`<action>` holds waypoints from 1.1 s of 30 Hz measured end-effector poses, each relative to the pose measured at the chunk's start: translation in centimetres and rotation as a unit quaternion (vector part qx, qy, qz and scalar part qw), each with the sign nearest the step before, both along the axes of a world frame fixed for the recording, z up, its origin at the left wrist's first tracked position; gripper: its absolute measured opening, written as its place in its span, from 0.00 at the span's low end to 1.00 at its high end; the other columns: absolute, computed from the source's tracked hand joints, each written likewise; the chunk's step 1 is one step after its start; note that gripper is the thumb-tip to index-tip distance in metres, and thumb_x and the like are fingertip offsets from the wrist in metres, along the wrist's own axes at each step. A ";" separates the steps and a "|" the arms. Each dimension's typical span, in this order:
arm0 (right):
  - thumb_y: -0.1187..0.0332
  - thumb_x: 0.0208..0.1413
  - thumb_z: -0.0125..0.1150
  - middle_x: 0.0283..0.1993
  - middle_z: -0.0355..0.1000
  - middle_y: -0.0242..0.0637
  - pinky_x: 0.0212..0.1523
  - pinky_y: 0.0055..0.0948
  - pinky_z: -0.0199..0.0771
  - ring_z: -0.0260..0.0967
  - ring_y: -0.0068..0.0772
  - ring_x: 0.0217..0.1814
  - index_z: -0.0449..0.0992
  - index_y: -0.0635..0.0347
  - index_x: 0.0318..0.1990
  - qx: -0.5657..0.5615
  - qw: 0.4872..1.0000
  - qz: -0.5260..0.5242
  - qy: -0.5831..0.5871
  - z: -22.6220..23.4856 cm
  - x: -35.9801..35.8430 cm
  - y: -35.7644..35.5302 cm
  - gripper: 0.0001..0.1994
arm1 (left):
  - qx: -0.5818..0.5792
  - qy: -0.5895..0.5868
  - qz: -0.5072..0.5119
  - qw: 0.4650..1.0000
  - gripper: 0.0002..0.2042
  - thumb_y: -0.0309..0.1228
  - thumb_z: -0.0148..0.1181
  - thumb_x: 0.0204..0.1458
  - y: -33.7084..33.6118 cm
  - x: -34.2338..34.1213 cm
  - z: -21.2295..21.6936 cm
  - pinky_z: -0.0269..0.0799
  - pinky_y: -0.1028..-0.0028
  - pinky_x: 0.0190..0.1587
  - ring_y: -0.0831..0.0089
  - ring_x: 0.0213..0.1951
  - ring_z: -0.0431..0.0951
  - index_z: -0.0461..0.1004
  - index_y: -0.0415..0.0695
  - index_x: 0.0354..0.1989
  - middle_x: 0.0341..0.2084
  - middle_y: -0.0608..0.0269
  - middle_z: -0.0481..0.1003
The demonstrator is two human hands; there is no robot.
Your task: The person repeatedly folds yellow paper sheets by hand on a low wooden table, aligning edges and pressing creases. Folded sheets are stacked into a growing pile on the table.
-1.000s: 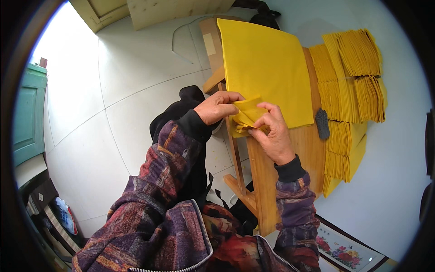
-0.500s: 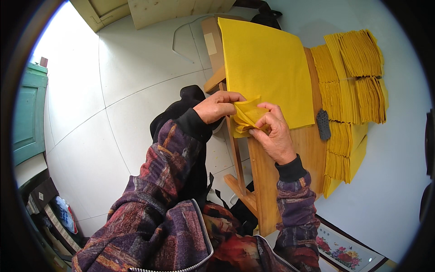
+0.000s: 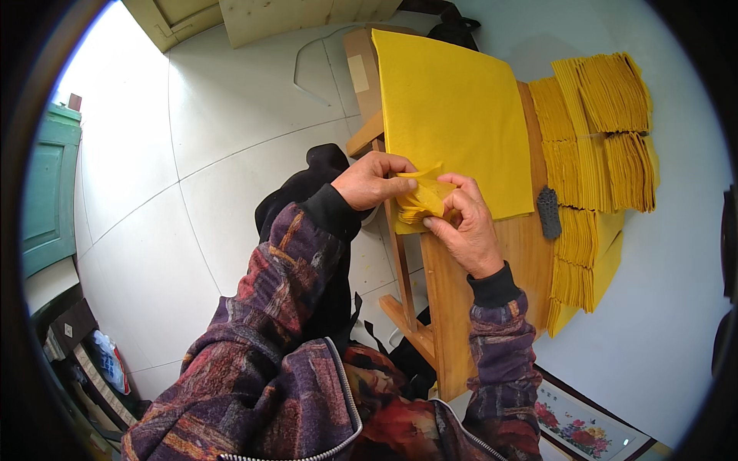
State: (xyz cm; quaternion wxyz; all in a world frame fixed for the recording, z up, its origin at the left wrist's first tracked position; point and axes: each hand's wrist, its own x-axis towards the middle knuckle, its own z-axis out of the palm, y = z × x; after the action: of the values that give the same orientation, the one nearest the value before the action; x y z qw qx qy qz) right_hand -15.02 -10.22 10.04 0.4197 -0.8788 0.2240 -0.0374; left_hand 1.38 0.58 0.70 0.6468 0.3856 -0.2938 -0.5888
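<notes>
Fingers of both hands are pinching a folded yellow paper bundle (image 3: 423,201) above the wooden table's (image 3: 453,307) near edge; the left hand (image 3: 374,179) is gripping its top, the right hand (image 3: 467,227) its lower side. Behind it a large yellow sheet (image 3: 453,115) is lying flat, with folded paper stacks (image 3: 600,131) and a dark brush (image 3: 548,213) sitting to the right.

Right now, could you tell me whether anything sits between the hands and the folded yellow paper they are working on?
Nothing visible does. The left hand and the right hand both grip the folded yellow paper directly, in front of the large yellow sheet on the wooden table. The dark brush lies to the right, clear of both hands.
</notes>
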 end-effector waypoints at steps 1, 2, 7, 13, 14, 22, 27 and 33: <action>0.79 0.43 0.66 0.53 0.61 0.38 0.35 0.22 0.69 0.64 0.25 0.40 0.66 0.60 0.29 -0.007 1.000 0.005 -0.005 0.0 0.0 0.1 0.12 | -0.002 -0.004 0.001 1.000 0.10 0.28 0.55 0.55 0.0 0.0 0.0 0.69 0.80 0.43 0.80 0.35 0.73 0.75 0.33 0.40 0.32 0.65 0.76; 0.79 0.43 0.66 0.54 0.61 0.36 0.32 0.18 0.68 0.64 0.20 0.36 0.66 0.60 0.30 -0.011 1.000 0.005 -0.007 0.0 0.1 0.1 0.12 | -0.001 -0.009 0.002 1.000 0.10 0.28 0.55 0.55 0.0 0.0 0.0 0.69 0.80 0.43 0.80 0.35 0.73 0.75 0.33 0.40 0.31 0.66 0.76; 0.80 0.40 0.66 0.58 0.58 0.40 0.47 0.29 0.70 0.64 0.34 0.50 0.70 0.59 0.38 -0.172 0.983 -0.032 -0.061 0.1 0.1 1.4 0.17 | -0.006 -0.006 0.013 1.000 0.10 0.29 0.56 0.56 0.0 -0.3 -0.1 0.69 0.80 0.41 0.81 0.34 0.73 0.75 0.33 0.39 0.30 0.67 0.75; 0.82 0.38 0.64 0.61 0.58 0.45 0.57 0.36 0.64 0.60 0.47 0.58 0.73 0.59 0.36 -0.262 0.962 0.017 -0.076 0.2 -0.4 2.1 0.15 | -0.004 -0.033 0.021 0.999 0.10 0.30 0.55 0.57 -0.3 -0.3 -0.5 0.68 0.80 0.39 0.82 0.33 0.71 0.74 0.34 0.38 0.29 0.68 0.74; 0.82 0.38 0.64 0.61 0.58 0.46 0.57 0.36 0.64 0.60 0.47 0.59 0.73 0.59 0.35 -0.274 0.959 0.034 -0.071 0.2 -0.4 1.9 0.14 | -0.005 -0.028 0.018 0.999 0.10 0.31 0.55 0.57 -0.2 -0.4 -0.5 0.68 0.80 0.39 0.82 0.32 0.71 0.74 0.34 0.38 0.29 0.69 0.74; 0.80 0.39 0.64 0.60 0.61 0.45 0.54 0.38 0.64 0.58 0.49 0.58 0.69 0.60 0.25 -0.158 0.985 0.009 -0.064 -0.1 -0.2 1.3 0.09 | -0.004 -0.036 0.012 0.999 0.13 0.35 0.53 0.59 -0.3 -0.3 -0.6 0.67 0.78 0.39 0.81 0.33 0.70 0.74 0.35 0.39 0.29 0.69 0.73; 0.81 0.41 0.64 0.62 0.58 0.45 0.51 0.32 0.67 0.58 0.45 0.60 0.67 0.60 0.25 -0.069 0.996 -0.005 -0.055 -0.4 0.0 0.8 0.10 | -0.015 -0.040 0.012 0.999 0.15 0.33 0.49 0.54 0.3 0.5 -0.3 0.65 0.79 0.42 0.78 0.37 0.69 0.73 0.34 0.42 0.32 0.65 0.73; 0.83 0.43 0.64 0.64 0.55 0.44 0.46 0.26 0.71 0.59 0.40 0.62 0.66 0.59 0.27 -0.040 0.998 0.003 -0.039 -0.4 0.0 0.6 0.12 | -0.016 -0.023 -0.013 1.000 0.18 0.27 0.44 0.46 0.2 0.7 -0.4 0.64 0.80 0.43 0.77 0.39 0.69 0.73 0.34 0.44 0.35 0.64 0.74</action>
State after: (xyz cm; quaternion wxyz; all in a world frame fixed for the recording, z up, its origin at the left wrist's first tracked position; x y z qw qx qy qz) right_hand -14.97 -9.64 9.60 0.3924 -0.8936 0.2033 -0.0792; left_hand 2.05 0.79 0.32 0.6384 0.3844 -0.3232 -0.5833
